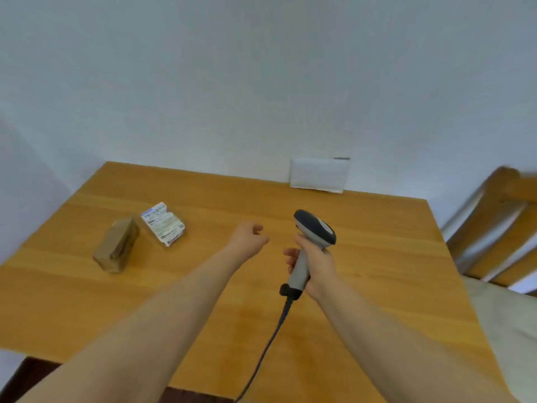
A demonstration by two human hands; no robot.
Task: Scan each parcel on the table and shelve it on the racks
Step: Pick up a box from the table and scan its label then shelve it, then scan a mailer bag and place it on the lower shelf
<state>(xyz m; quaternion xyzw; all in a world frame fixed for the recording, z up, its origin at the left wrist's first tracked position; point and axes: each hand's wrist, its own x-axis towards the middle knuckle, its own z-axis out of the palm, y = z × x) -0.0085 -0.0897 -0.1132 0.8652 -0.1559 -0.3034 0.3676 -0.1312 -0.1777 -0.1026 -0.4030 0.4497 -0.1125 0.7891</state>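
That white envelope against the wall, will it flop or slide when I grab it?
Probably light and a bit floppy: the envelope looks thin and flat. It stands on edge against the wall, so a push would likely tip it onto the table.

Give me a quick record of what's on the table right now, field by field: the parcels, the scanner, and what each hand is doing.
table: wooden, set against a pale wall
brown parcel: lying on the table's left side
white labelled parcel: just right of the brown parcel
white envelope: at the far edge, leaning on the wall
scanner: corded, held above the table
right hand: grips the scanner's handle
left hand: fingers curled, holds nothing
chair: wooden, right of the table
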